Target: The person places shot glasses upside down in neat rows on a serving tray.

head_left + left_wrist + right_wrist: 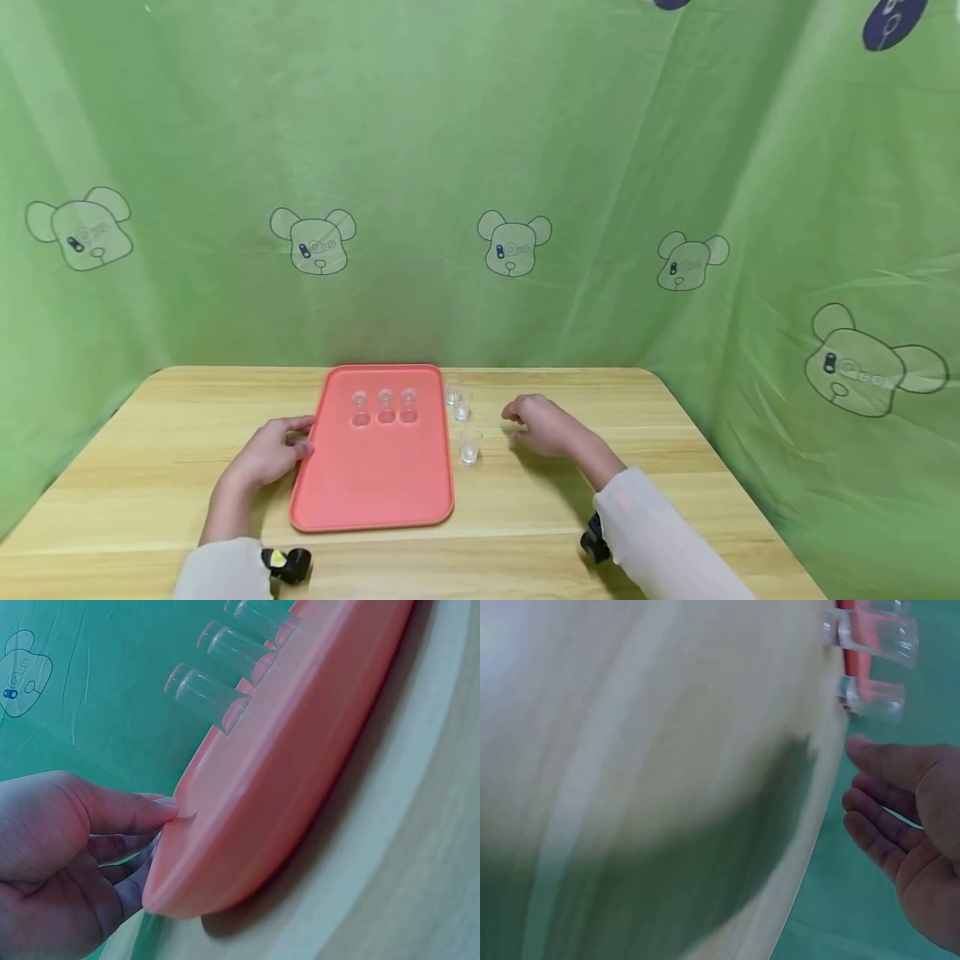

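Observation:
At the left side of the pink tray (pixel 375 492), my left hand (pixel 266 452) grips the rim. Its thumb (pixel 142 814) lies on the edge, with the other fingers outside and partly hidden. On the tray's far part, three small clear glasses (pixel 210 697) stand in a row, wider ends down. To the tray's right, three more clear glasses stand upright on the table: a near glass (pixel 470 447), a middle glass (pixel 462 408) and a far glass (pixel 453 392). My right hand (pixel 546 426) hovers right of these, holding nothing, fingers loosely bent towards them.
Both hands work over a light wooden table (pixel 600 383). Behind it and along the right side hangs a green curtain (pixel 420 167) with bear-head prints. A small black device (pixel 288 564) sits at the left wrist, and another black device (pixel 595 540) at the right.

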Demonstrator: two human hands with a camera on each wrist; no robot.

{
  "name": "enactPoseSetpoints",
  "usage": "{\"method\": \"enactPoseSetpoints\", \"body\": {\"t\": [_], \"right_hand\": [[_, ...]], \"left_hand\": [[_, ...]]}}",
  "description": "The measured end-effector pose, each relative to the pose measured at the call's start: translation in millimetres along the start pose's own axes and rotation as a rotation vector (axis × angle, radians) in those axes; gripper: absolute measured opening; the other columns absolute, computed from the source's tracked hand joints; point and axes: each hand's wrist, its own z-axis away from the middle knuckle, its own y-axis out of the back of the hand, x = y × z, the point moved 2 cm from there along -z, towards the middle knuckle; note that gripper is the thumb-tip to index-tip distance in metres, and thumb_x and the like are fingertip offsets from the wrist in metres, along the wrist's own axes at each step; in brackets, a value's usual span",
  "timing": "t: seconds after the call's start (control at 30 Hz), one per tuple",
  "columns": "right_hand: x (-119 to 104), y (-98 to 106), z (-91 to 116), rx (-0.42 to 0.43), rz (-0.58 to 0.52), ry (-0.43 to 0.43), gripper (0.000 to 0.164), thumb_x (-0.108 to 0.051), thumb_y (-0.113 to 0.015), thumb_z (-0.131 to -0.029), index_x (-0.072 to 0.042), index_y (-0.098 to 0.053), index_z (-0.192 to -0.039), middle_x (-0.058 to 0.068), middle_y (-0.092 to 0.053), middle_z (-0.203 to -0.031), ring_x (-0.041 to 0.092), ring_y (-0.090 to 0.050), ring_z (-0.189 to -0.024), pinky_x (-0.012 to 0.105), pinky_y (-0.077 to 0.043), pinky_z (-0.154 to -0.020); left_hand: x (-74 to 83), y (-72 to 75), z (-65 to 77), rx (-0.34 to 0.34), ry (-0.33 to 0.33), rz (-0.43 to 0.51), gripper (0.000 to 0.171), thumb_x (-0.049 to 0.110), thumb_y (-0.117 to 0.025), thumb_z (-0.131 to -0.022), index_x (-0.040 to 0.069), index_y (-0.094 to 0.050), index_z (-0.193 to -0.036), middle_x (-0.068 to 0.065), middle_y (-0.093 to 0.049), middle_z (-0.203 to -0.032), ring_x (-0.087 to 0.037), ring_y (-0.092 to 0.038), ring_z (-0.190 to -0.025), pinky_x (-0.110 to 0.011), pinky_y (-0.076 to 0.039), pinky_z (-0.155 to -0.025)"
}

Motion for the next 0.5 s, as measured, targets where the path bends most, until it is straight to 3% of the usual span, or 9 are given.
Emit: {"method": "enactPoseSetpoints", "body": {"t": [0.27, 0.5], "right_hand": [[-8.5, -11.2, 2.1, -0.038, 0.04, 0.068, 0.048, -0.029, -0.074, -0.082, 0.001, -0.064, -0.117, 0.011, -0.065, -0.113, 0.023, -0.06, -0.105, 0.037, -0.05, -0.091], [-16.8, -23.3, 1.1, -0.01, -0.068, 0.071, 0.054, -0.035, -0.074, -0.081, 0.002, -0.061, -0.118, 0.009, -0.064, -0.107, 0.022, -0.059, -0.099, 0.035, -0.05, -0.088]], "left_hand": [[0.5, 0.1, -0.6, 0.001, 0.002, 0.004, 0.045, 0.001, -0.055, -0.091, -0.007, -0.047, -0.134, -0.026, -0.056, -0.126, -0.034, -0.059, -0.107, -0.043, -0.051, -0.087], [-0.4, 0.7, -1.1, -0.001, 0.009, 0.005, 0.045, 0.002, -0.055, -0.091, -0.007, -0.048, -0.134, -0.026, -0.056, -0.125, -0.034, -0.059, -0.107, -0.041, -0.052, -0.086]]}}
